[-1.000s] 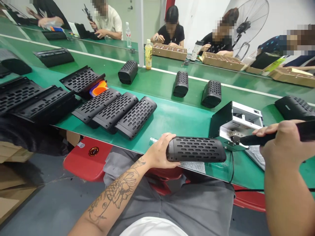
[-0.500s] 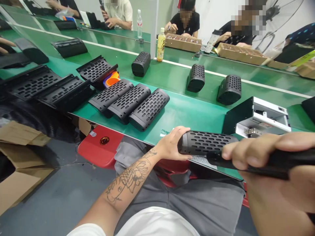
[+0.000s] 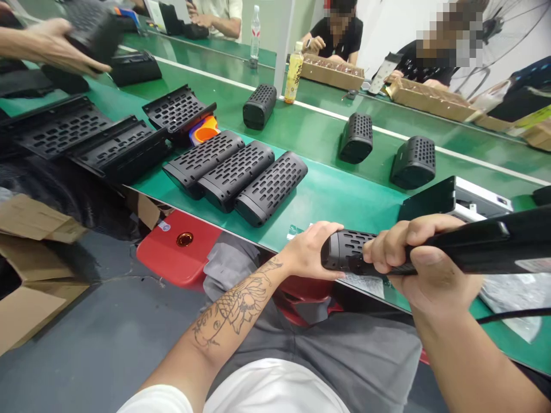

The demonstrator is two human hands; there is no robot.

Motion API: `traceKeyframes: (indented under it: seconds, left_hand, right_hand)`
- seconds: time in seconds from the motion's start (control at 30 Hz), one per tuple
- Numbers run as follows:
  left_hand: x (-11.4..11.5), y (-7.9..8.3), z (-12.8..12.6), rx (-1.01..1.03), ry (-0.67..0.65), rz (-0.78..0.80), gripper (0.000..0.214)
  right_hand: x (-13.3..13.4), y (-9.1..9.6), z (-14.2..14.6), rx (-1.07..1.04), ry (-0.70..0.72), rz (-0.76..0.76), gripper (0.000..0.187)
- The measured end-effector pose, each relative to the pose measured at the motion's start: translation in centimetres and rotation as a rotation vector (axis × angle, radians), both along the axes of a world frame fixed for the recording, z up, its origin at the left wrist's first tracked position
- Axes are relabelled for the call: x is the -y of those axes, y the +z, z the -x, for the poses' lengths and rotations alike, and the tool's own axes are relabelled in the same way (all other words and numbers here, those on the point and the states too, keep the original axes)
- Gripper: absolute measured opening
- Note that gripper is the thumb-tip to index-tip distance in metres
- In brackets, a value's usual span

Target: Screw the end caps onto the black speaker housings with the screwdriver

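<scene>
My left hand (image 3: 310, 250) grips the near end of a black perforated housing (image 3: 350, 245) lying at the table's front edge, thumb and fingers on either side of it. A long black electric screwdriver (image 3: 482, 244) is held in my right hand (image 3: 424, 258), its front end pointing left across the housing. My right fingers hide the tool's tip and the far part of the housing, so I cannot tell whether the tip touches a screw. Left of my hands, several matching housings (image 3: 272, 186) lie side by side on the green table (image 3: 327, 195).
Open half-shells (image 3: 116, 146) and an orange-and-blue roll (image 3: 205, 131) lie to the left. Single housings (image 3: 357, 137) stand farther back. A black-and-white device (image 3: 456, 198) and clear plastic bag (image 3: 516, 298) are at right. Another person's hand (image 3: 47, 46) carries a housing. A red stool (image 3: 181, 246) stands below.
My right hand has brought the screwdriver left and farther over the housing. Another person's hand with a black housing has entered at upper left. My left hand keeps its grip.
</scene>
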State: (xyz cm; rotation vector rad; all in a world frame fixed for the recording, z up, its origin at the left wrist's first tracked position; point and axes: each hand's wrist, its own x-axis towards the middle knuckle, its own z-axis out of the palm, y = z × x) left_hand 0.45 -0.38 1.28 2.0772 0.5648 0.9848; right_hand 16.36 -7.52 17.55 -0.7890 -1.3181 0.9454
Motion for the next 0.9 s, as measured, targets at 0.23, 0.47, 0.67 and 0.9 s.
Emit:
traceKeyframes:
  seconds: [0.23, 0.47, 0.67, 0.9]
  left_hand:
    - [0.3, 0.5, 0.2, -0.037, 0.001, 0.035, 0.107]
    - [1.6, 0.4, 0.2, -0.058, 0.126, -0.007, 0.107]
    - [13.5, -2.1, -1.2, -0.166, 0.667, -0.125, 0.122]
    - [14.4, 1.1, -3.3, -0.139, -0.038, -0.629, 0.044]
  right_hand:
    - [0.0, -1.1, -0.3, 0.037, 0.088, -0.029, 0.029]
    - [0.8, -2.0, -0.4, 0.079, 0.055, -0.029, 0.017]
    - [0.9, 0.7, -7.3, 0.05, -0.363, -0.21, 0.014]
    - [-3.7, -1.5, -20.7, 0.198, -1.041, -0.265, 0.014]
